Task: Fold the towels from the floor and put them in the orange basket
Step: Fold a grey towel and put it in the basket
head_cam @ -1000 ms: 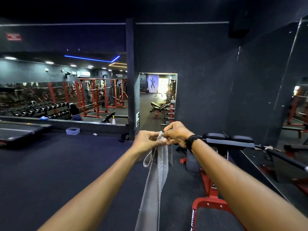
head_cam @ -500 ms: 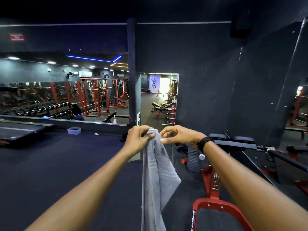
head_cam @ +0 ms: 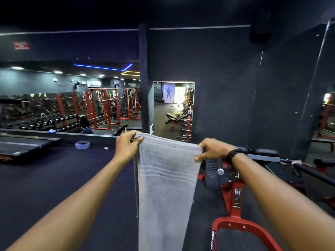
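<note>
A grey towel with woven stripes hangs flat in front of me at arm's length, its lower end running out of the bottom of the frame. My left hand grips its top left corner. My right hand pinches its top right corner, with a black band on that wrist. The top edge is stretched between the two hands. No orange basket is in view.
A red and black gym machine stands close at the lower right. Dark floor spreads to the left, with a small blue-grey tub and a treadmill beyond. A mirror wall with dumbbell racks lies ahead.
My hands were together at the bunched top of the towel; they have moved apart, the right one to the right, spreading the towel flat.
</note>
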